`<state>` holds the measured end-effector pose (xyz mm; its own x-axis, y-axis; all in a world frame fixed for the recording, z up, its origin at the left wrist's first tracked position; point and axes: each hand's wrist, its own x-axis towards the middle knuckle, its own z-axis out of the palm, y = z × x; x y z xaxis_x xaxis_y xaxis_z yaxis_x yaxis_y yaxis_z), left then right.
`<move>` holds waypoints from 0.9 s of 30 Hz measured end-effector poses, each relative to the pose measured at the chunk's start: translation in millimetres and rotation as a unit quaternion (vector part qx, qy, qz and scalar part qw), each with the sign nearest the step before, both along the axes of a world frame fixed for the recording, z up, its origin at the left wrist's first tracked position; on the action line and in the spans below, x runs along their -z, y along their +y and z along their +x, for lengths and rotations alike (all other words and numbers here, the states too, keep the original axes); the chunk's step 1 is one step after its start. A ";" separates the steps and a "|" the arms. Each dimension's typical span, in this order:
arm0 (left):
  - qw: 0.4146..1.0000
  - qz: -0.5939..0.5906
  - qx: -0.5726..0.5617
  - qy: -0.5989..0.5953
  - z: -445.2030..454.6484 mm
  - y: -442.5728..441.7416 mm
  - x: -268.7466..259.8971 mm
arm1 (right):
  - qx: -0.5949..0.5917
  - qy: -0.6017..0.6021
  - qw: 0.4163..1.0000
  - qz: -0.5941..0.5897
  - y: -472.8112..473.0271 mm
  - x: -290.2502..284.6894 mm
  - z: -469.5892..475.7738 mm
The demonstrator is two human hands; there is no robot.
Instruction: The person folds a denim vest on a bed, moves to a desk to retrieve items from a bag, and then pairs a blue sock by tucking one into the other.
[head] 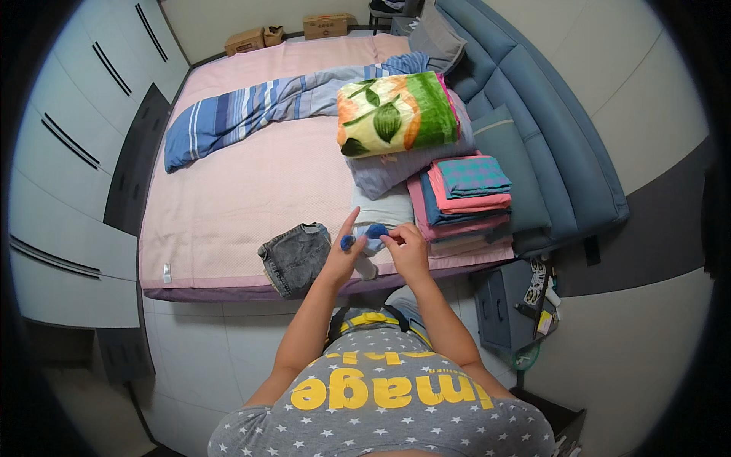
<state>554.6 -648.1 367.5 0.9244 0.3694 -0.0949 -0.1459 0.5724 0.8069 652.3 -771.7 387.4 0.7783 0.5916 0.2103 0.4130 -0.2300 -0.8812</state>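
A small light-and-dark-blue cloth piece, probably a sock (374, 233), is held up between both hands at the bed's near edge. My left hand (344, 251) grips one side of it, with the index finger stretched out. On the other side, my right hand (408, 245) pinches a dark blue end between thumb and fingers. Below the hands lies a whitish cloth piece (365, 267), partly covered. Folded dark grey denim (297, 257) rests just left of my left hand. Behind the hands is folded pale cloth (382, 203).
A stack of folded clothes (471, 197) stands right of the hands. Beyond it, a folded green floral blanket (397, 114) sits on a pillow (394, 171). A striped blue quilt (251, 117) crosses the pink bed cover (228, 211). A nightstand (497, 308) stands at the right.
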 end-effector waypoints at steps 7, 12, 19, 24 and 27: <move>0.992 -0.025 -0.117 0.036 11.5 0.3 14.6 | 0.064 0.085 0.974 0.199 2.0 23.8 -14.4; 0.975 -0.078 -0.179 0.104 -4.2 24.4 28.1 | 0.114 0.394 0.831 0.377 -16.9 23.8 19.2; 0.991 0.012 -0.093 0.100 -17.2 25.7 23.6 | 0.014 0.390 0.898 0.205 -17.5 22.5 30.9; 0.996 -0.009 -0.032 0.079 -11.7 13.8 6.8 | 0.007 0.292 0.953 0.080 1.3 44.5 12.5; 0.990 -0.002 -0.056 0.133 -14.2 20.0 11.4 | 0.134 0.239 0.947 0.168 -3.5 58.4 28.6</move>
<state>540.4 -628.0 356.1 0.8199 0.4674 -0.3306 0.0080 0.5681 0.8229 680.9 -775.2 329.0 0.9450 0.3209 -0.0632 -0.0853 0.0555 -0.9948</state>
